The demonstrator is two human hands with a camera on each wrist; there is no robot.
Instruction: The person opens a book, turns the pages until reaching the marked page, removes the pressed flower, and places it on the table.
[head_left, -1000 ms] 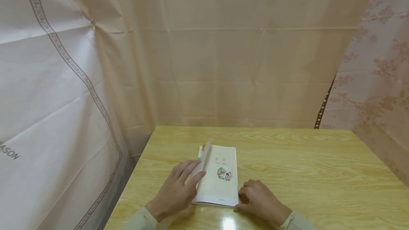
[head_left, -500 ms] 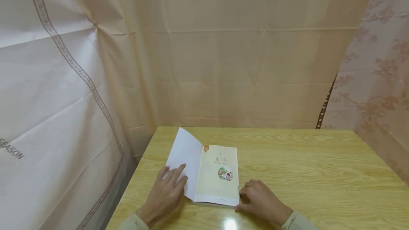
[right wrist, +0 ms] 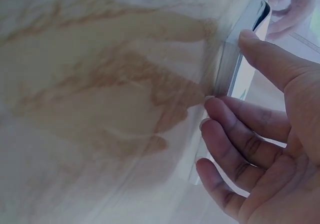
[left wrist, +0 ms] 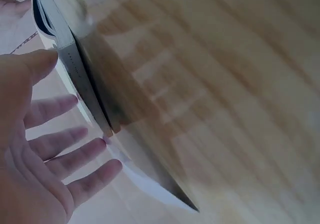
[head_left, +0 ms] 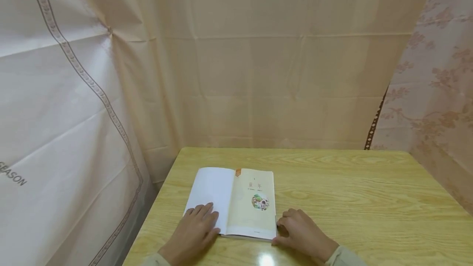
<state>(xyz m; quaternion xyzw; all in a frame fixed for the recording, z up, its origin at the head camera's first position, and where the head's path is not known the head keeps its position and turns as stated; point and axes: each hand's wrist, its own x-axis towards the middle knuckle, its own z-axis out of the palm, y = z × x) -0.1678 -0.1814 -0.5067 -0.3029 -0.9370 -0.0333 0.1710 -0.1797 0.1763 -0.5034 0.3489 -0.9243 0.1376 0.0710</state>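
Observation:
An open book [head_left: 251,221] lies near the front of the table, its right page bearing a round coloured picture and a few printed characters. Its white left leaf [head_left: 212,188] is spread flat to the left. On the lower part of that leaf rests my left hand [head_left: 194,227], fingers extended. My right hand [head_left: 304,233] holds the book's lower right corner, with the thumb at the bottom edge and bent fingers along the right side. In the right wrist view, the thumb [right wrist: 270,59] and index finger touch the book's page edges [right wrist: 230,69].
The wood-grain table [head_left: 351,192] extends to the right and behind the book. A beige cloth [head_left: 281,73] hangs at the back, a pale cloth [head_left: 66,134] at the left and a flowered one [head_left: 436,93] at the right.
The left leaf has turned over leftward from nearly upright to flat. My left hand moved left with it and now lies on it. My right hand has stayed at the corner.

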